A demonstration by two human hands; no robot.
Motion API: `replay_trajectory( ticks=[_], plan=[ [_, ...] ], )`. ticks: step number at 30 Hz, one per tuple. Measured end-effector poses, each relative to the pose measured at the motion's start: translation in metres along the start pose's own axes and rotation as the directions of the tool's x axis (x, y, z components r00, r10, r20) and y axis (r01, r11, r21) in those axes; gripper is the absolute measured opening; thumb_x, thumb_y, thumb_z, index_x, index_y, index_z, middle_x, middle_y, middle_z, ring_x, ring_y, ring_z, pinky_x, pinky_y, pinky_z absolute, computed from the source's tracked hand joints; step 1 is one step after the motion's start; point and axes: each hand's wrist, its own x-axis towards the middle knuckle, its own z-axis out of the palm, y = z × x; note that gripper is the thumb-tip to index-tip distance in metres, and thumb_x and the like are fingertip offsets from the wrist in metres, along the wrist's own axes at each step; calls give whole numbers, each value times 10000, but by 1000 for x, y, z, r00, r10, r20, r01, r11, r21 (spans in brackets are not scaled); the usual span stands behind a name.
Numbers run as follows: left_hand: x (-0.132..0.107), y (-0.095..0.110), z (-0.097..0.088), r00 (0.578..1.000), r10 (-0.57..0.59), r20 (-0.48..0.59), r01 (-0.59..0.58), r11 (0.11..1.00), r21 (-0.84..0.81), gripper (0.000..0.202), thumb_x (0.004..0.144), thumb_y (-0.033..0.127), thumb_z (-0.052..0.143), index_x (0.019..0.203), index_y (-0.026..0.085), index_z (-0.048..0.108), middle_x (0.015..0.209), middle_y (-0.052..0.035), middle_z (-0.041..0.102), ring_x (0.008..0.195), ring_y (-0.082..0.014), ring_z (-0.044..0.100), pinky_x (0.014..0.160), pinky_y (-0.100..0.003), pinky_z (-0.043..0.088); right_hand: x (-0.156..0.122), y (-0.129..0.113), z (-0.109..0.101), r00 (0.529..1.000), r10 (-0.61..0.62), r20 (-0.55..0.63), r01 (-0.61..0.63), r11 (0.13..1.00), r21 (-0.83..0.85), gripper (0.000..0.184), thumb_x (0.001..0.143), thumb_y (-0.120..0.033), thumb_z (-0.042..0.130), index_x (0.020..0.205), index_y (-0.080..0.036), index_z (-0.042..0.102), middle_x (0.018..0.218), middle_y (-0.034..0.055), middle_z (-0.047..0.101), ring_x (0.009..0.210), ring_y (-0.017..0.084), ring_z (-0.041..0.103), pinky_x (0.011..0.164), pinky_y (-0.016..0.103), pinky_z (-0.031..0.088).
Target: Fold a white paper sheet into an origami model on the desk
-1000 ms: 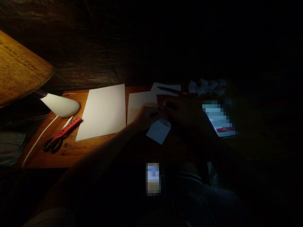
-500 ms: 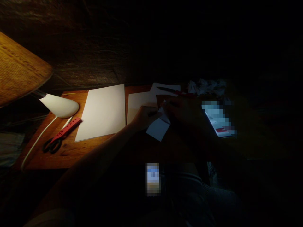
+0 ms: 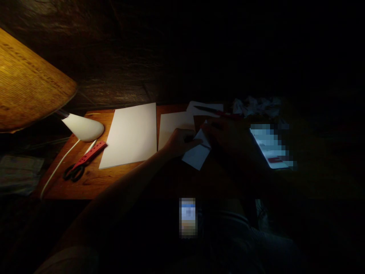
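As the left hand (image 3: 181, 142) and the right hand (image 3: 228, 142) meet over a folded piece of white paper (image 3: 196, 155), the paper sits just under and between both sets of fingers, its pointed upper flap rising toward the right fingertips. The left fingers (image 3: 194, 142) lie pressed together on the paper's upper edge. The right fingers (image 3: 213, 127), deep in shadow, touch the flap, but I cannot tell whether they pinch it. Just ahead of the left fingers lies a cream sheet (image 3: 173, 129), with a large white sheet (image 3: 129, 135) farther left. Ahead of the right fingers, a red-handled craft knife (image 3: 213, 111) rests on a white paper scrap (image 3: 203, 108), near crumpled paper (image 3: 256, 105). To their right glows a phone (image 3: 269, 146), its screen pixelated. Well left of the fingers, black-handled scissors (image 3: 74, 172) and a red holed strip (image 3: 89, 154) lie on the wooden surface (image 3: 94, 182) below a white desk lamp (image 3: 82, 127).
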Motion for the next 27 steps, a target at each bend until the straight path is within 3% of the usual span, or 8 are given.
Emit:
replay_trajectory(
  ticks=[7,11,22,27],
  plan=[
    [0,-1,0,999,19,-39,-19,1000,6,414,777,452,784,575,212,513,556,44,419,536,-102,356,507,-271,238,1,2,2,999,-42,17,42,999,-21,302,848,-454,715,684,-212,640,696,-7,592,657,136,498,594,277,390],
    [1,-5,2,999,7,-43,-7,1000,2,461,782,461,775,543,217,465,545,49,375,526,-98,316,507,-278,213,0,3,4,999,-27,28,27,1000,15,319,867,-450,692,672,-210,613,665,-15,559,630,128,469,576,272,381],
    [2,0,0,998,-61,0,60,990,-124,392,792,420,735,546,208,516,533,48,407,507,-89,342,492,-262,230,1,4,3,999,-42,18,40,997,73,222,838,-395,689,710,-216,667,741,6,648,710,158,561,675,295,467],
    [2,0,0,999,-46,-18,44,993,-106,383,777,388,714,532,203,485,528,58,377,508,-81,329,499,-251,236,2,5,2,998,-36,59,32,997,75,232,854,-376,682,695,-213,636,761,11,676,721,158,586,682,291,461]
  ],
)
